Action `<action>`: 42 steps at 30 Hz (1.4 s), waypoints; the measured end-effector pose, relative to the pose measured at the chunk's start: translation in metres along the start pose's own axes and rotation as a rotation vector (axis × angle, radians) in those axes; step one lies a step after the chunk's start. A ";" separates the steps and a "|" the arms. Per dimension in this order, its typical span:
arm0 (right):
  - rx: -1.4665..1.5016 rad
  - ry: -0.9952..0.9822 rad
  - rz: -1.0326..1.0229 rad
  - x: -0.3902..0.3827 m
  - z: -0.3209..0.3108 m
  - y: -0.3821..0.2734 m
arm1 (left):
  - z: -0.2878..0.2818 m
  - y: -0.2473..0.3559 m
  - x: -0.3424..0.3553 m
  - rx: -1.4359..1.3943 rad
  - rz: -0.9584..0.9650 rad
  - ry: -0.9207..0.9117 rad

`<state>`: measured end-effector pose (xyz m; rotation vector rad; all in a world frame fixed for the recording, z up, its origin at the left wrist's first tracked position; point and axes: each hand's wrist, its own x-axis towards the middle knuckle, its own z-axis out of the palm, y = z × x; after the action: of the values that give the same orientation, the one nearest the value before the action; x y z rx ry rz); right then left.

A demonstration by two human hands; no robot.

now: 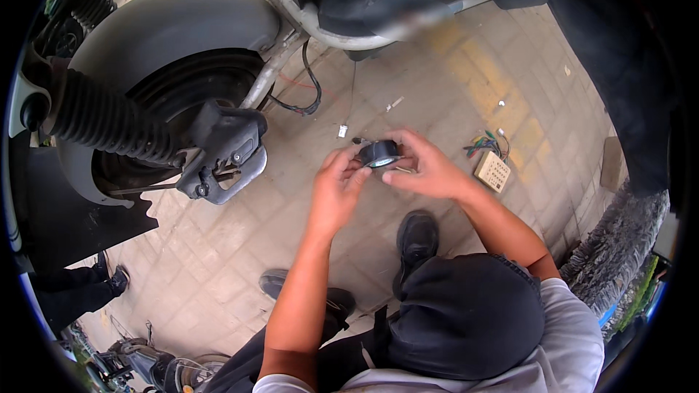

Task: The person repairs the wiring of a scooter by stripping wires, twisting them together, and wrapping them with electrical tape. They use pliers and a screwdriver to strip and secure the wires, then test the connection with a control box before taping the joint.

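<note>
A roll of black tape [379, 152] is held between my two hands, above the paved ground. My left hand [338, 183] grips its left side, fingers and thumb closed on it. From the right, my right hand [428, 167] has its fingers closed around the other side. A small dark piece shows by my left fingertips, too small to name. Just beyond the hands, a white plug [342, 131] hangs at the end of a thin wire from the vehicle above.
A scooter wheel [175, 22] with a black spring shock [109, 118] stands at the left. Black cable [312, 102] loops beside it. Right of my hands lies a beige box [493, 172] with coloured wires. Other people's feet [116, 280] are at the left edge.
</note>
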<state>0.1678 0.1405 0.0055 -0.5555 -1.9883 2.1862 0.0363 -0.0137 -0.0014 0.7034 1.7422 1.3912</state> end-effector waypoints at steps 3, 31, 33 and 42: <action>0.145 -0.167 0.128 0.007 -0.008 -0.004 | -0.005 0.005 -0.002 0.048 0.083 0.007; 0.061 -0.031 0.251 0.000 -0.011 -0.008 | 0.004 -0.001 0.004 -0.077 -0.155 0.039; 0.068 -0.033 0.247 0.001 -0.013 -0.008 | 0.000 -0.002 0.006 -0.248 -0.207 -0.023; -0.348 0.058 -0.093 0.009 -0.011 -0.009 | 0.011 0.019 0.006 0.649 0.368 0.171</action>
<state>0.1621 0.1551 0.0122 -0.5462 -2.3260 1.7606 0.0418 0.0018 0.0146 1.3393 2.3166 1.1236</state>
